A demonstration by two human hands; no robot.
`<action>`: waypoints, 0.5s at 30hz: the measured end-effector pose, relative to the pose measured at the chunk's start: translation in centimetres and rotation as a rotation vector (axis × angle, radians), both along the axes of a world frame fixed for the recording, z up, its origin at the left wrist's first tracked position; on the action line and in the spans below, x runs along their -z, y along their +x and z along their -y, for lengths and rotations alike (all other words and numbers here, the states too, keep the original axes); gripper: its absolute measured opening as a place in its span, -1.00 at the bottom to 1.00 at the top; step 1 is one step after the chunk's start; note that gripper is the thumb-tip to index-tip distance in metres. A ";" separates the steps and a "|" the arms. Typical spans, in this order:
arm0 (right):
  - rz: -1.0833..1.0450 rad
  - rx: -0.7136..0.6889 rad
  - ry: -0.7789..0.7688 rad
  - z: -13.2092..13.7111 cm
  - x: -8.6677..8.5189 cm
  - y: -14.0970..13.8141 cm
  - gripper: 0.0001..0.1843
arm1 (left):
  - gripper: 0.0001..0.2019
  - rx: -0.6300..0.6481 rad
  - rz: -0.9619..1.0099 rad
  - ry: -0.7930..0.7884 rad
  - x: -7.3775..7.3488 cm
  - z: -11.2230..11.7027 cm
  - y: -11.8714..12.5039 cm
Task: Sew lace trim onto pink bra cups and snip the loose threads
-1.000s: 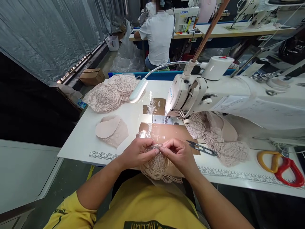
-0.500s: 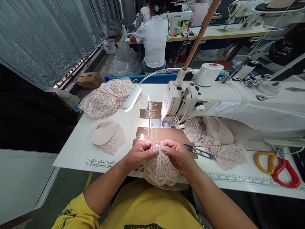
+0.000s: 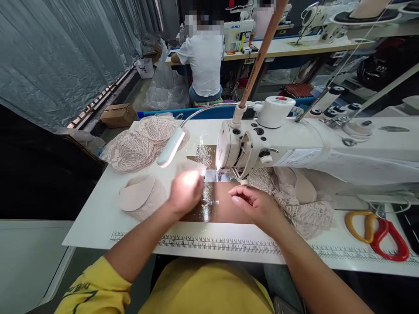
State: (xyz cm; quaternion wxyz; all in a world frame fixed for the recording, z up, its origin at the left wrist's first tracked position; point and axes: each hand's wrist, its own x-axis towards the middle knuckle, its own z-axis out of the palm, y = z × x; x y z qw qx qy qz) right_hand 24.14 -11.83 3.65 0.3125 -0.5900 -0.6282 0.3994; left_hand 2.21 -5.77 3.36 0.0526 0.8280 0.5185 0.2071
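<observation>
My left hand [image 3: 184, 192] is raised over the brown taped patch [image 3: 225, 205], just left of the needle area of the white sewing machine [image 3: 248, 146]. It is lit brightly by the lamp [image 3: 170, 147] and blurred. A pale, smeared lace piece [image 3: 190, 168] shows at its fingertips. My right hand [image 3: 253, 204] hovers right of the patch with fingers curled inward and thumb pointing left. What lies inside the curl is hidden. A heap of lace cups [image 3: 301, 205] lies just right of that hand.
Foam cups [image 3: 137, 198] lie left of my left hand, with a lace pile [image 3: 140, 144] behind them. Yellow and red scissors [image 3: 379, 231] rest at the far right. A printed ruler [image 3: 222, 244] runs along the table's front edge. A person in white sits at another machine behind.
Both hands left the table's front edge, where they pinched the lace piece together. The left hand swept up towards the needle with it; the right came apart and moved right.
</observation>
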 end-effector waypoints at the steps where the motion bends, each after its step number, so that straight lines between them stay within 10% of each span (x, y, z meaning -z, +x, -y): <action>1: 0.100 -0.042 0.010 -0.4 -0.1 -0.2 -0.76 | -0.83 0.044 -0.191 -0.023 0.9 0.1 1.7; 7: 0.429 -0.158 0.151 -2.1 2.1 -1.2 -0.63 | -0.79 0.138 -0.416 -0.098 3.4 2.5 6.6; 15: 0.756 -0.266 0.276 -1.3 3.4 -2.0 -0.61 | -0.72 0.461 0.035 -0.331 0.3 0.7 3.0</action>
